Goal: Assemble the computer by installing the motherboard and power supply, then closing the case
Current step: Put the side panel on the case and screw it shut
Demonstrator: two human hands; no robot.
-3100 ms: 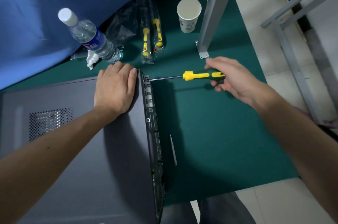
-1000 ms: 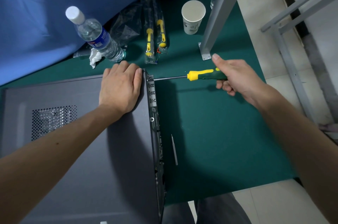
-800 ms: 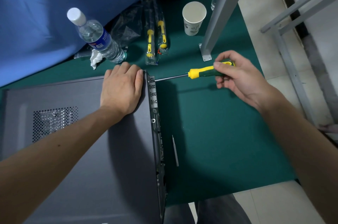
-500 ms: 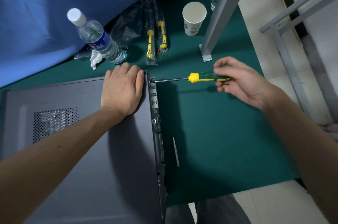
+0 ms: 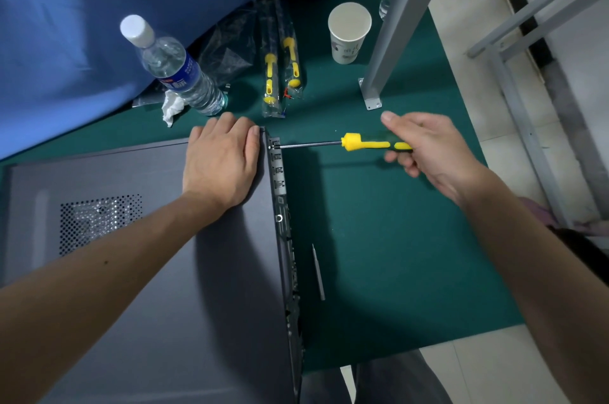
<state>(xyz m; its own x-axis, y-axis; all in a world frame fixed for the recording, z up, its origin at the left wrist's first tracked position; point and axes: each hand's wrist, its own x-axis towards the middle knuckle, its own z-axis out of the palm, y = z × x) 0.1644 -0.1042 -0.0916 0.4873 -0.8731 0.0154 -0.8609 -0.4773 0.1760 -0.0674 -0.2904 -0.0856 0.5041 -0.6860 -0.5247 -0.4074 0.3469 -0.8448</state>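
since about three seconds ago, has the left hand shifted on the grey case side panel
No. The left hand lies flat at the same top corner of the dark grey metal case side panel, fingertips at its edge, as before.

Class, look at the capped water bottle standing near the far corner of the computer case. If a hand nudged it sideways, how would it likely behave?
The water bottle is tall and narrow, so a nudge near its cap would probably tip it. It looks round, so once down it would likely roll across the green mat. Its thin clear plastic probably dents under a squeeze.
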